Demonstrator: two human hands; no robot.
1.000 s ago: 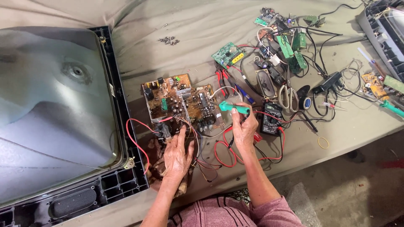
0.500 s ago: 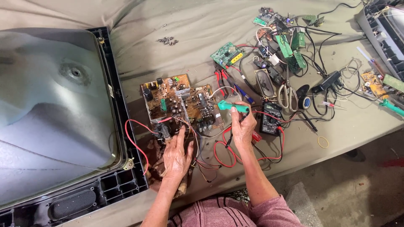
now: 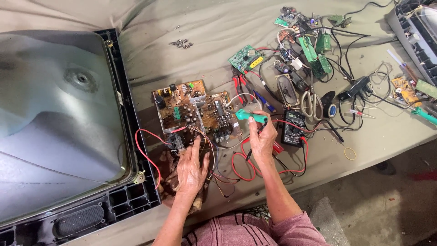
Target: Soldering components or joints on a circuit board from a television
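A brown circuit board (image 3: 193, 110) crowded with components lies on the cloth-covered table. My left hand (image 3: 192, 169) rests flat at the board's near edge, fingers spread over a bundle of thin wires. My right hand (image 3: 262, 139) grips a green-handled soldering iron (image 3: 251, 116), its tip pointing left toward the board's right edge. Red and black leads loop under my right wrist to a black multimeter (image 3: 293, 127) just to the right.
A big grey picture tube in a black frame (image 3: 68, 132) fills the left. Small green boards (image 3: 245, 58), cutters with red handles (image 3: 239, 85), scissors (image 3: 310, 104), tape, cables and a black adapter (image 3: 356, 88) litter the right. Screws (image 3: 181, 43) lie at the back.
Both hands stay almost where they were; the soldering iron's position is practically unchanged. The view has shifted very slightly.
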